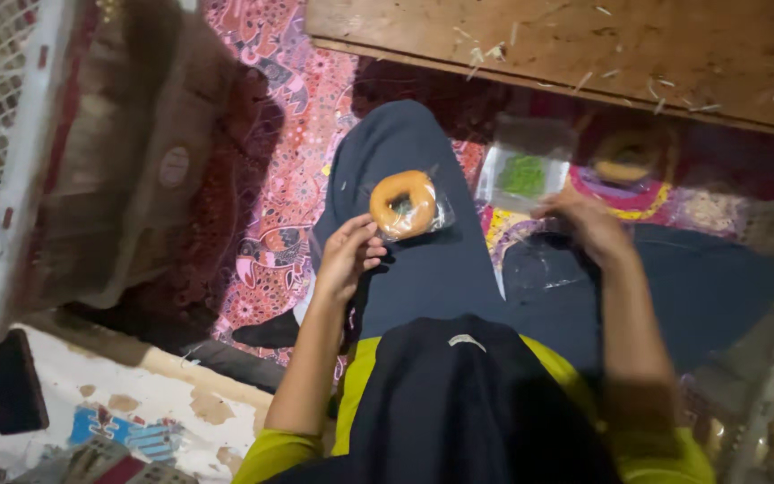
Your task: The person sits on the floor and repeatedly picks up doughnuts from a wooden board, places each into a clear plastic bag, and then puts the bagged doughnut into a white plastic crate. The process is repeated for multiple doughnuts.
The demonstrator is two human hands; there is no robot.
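A doughnut [403, 203] in a clear bag rests on the seated person's knee, pinched at its edge by the left hand [348, 255]. The right hand [589, 221] grips a clear packet [525, 174] holding something green. Beyond lie another bagged doughnut [624, 159], a patterned mat [293, 116] and a wooden board [584, 45].

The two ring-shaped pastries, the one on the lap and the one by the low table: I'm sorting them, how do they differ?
The pastry on the lap is well lit, golden, and clearly in a clear wrapper, held by the left hand. The pastry by the table lies in shadow, blurred, on the patterned mat, untouched; its wrapping is unclear. The right hand is nearer a clear bag with green print. Both are ring-shaped.
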